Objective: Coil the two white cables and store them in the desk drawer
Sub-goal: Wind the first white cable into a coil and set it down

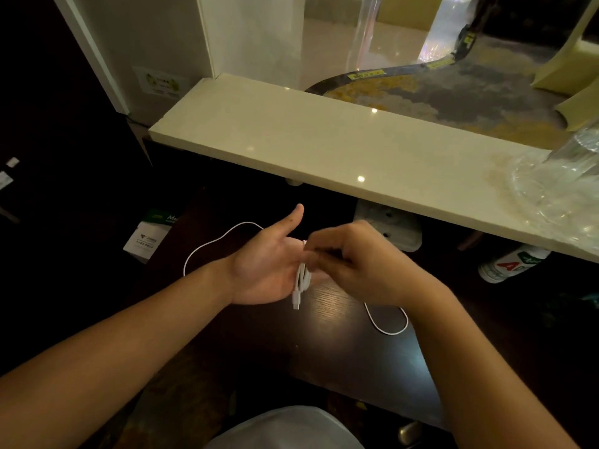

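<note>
A white cable point(302, 280) is wound in loops across the palm of my left hand point(262, 270), which is held palm up with the thumb out; its plug hangs below the palm. My right hand point(350, 264) pinches the same cable beside the loops. A loose stretch of white cable point(210, 244) arcs over the dark desk point(340, 351) left of my left wrist. Another white loop point(389, 322) lies on the desk under my right wrist. I cannot tell whether these stretches belong to one cable or two. No drawer is visible.
A pale stone ledge point(324, 144) runs across behind the desk. Clear plastic wrap point(557, 183) sits on its right end. A bottle point(512, 264) lies below it at right, a white power strip point(389, 228) behind my hands, and a green-white card point(146, 238) at left.
</note>
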Demonstrator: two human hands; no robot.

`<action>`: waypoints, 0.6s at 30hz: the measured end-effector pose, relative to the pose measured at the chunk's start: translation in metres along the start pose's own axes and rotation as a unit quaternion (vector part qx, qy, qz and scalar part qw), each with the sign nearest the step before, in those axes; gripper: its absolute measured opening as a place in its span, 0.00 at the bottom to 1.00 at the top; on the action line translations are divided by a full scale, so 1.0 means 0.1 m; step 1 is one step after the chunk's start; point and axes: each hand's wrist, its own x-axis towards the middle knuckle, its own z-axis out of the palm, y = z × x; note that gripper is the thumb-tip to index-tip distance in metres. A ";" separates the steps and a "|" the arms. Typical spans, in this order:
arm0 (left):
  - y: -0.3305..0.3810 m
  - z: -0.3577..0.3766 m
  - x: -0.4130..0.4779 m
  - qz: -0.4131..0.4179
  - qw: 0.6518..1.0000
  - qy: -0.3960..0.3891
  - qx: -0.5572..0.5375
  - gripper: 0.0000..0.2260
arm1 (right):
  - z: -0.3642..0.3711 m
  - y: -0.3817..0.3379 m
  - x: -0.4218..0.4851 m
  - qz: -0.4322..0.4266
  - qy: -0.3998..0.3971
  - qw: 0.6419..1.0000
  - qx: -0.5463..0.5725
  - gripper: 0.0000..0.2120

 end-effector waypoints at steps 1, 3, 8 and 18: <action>-0.02 0.04 0.01 -0.001 1.000 -0.010 -0.010 0.39 | -0.05 0.06 0.05 0.012 0.005 1.000 0.011 0.10; -0.05 0.08 0.00 -0.001 0.999 -0.032 -0.010 0.43 | -0.14 0.20 0.12 0.039 0.018 0.997 0.064 0.11; -0.03 0.10 -0.05 -0.029 0.998 -0.047 -0.001 0.47 | -0.07 0.61 0.16 0.078 0.033 0.969 0.233 0.12; 0.03 0.10 -0.10 0.036 0.980 -0.112 -0.161 0.43 | 0.94 0.29 -0.06 0.262 0.100 0.681 0.677 0.13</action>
